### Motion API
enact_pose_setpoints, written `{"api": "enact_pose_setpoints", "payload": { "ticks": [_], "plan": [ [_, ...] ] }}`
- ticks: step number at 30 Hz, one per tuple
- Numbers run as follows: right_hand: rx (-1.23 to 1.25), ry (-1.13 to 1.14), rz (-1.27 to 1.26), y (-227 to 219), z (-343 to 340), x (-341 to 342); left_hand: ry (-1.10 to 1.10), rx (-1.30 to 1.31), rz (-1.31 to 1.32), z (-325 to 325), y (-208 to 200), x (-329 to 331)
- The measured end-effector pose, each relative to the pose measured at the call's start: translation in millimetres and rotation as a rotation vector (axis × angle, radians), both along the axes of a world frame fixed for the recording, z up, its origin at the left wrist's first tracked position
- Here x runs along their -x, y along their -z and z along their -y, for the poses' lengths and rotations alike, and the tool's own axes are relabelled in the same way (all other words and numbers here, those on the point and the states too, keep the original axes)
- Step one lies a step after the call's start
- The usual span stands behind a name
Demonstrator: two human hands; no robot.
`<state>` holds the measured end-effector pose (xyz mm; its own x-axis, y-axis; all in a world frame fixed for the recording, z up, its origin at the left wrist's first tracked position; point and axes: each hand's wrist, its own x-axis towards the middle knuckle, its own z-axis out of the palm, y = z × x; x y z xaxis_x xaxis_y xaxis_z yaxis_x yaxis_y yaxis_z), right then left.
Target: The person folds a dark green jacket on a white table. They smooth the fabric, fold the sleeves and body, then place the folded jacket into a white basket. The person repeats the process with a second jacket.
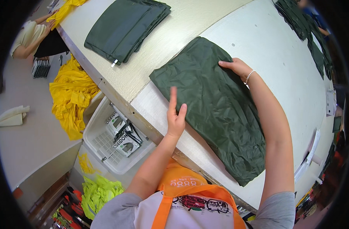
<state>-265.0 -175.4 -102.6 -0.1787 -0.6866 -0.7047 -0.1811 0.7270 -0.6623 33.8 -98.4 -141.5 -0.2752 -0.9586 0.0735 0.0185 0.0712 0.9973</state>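
A dark green garment [209, 91] of thin, slightly shiny fabric lies folded into a long, wrinkled shape on the white table. At its upper right edge, my right hand [238, 69] holds the fabric with the thumb on top; the other fingers are hidden underneath. My left hand [176, 119] is at the garment's left edge, thumb and index finger stretched apart. Its index fingertip is blurred, and I cannot tell whether this hand touches the cloth. Farther back on the left sits a neat stack of folded dark green garments [125, 28] with a small white tag.
Below the table's left edge [132, 110], a white plastic basket [102, 149] holds several printed packets [125, 144]. Yellow fabric [73, 97] is heaped beside it, with lime fabric [100, 192] lower down. A person [29, 40] handles yellow cloth at the far left. Dark green strips [315, 49] hang far right.
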Motion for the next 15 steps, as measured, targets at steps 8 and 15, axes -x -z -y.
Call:
{"api": "enact_pose_setpoints", "payload": {
  "ticks": [8,15],
  "plan": [
    [0.309,-0.551,-0.118,-42.6,-4.3,8.6,-0.055,-0.358,0.112,12.9,-27.5,17.2],
    [0.483,-0.975,-0.789,-171.5,-29.5,-13.1,0.387,-0.5,0.294,21.1,-130.3,-29.0]
  ]
}}
